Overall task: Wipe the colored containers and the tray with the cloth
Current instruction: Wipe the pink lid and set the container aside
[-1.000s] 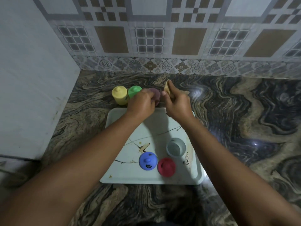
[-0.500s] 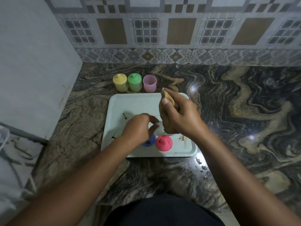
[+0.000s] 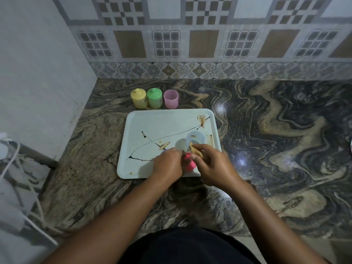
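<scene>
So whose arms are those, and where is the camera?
No machine here: the arms belong to a person, and the camera sits on that person's head, looking down. The right hand pinches a tan cloth. The left hand curls beside a red container; whether it grips it is too blurry to tell. Both are over a stained white tray on a marble counter. Behind the tray stand a yellow container, a green container and a pink cup. A pale blue cup sits on the tray.
</scene>
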Demonstrator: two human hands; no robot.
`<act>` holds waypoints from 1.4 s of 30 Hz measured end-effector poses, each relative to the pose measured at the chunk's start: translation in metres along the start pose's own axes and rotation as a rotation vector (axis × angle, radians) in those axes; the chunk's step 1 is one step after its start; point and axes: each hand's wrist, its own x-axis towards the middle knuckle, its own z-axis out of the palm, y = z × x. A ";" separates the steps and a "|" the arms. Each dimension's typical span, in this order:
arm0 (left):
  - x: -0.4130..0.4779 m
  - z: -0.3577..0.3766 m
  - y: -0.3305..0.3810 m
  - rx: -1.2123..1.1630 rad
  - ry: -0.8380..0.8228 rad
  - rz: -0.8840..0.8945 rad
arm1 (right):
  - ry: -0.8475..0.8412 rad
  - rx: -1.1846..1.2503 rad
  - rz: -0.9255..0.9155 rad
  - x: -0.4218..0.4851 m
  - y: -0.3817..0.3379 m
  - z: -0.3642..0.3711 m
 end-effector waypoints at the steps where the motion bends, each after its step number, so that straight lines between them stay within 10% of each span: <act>1: 0.000 0.000 0.001 0.004 0.006 0.007 | 0.009 -0.008 -0.006 0.000 0.001 0.000; 13: -0.010 0.001 0.003 -0.107 0.179 -0.009 | 0.048 0.124 0.015 -0.016 0.006 -0.010; 19: -0.030 -0.028 0.000 -0.570 0.420 -0.012 | 0.167 0.484 0.026 -0.028 -0.015 -0.003; 32: -0.035 -0.088 0.018 -1.722 0.224 -0.436 | 0.214 0.757 -0.076 -0.007 -0.062 -0.011; 42: -0.036 -0.100 0.021 -1.958 -0.083 -0.287 | 0.255 0.268 -0.372 -0.003 -0.058 -0.009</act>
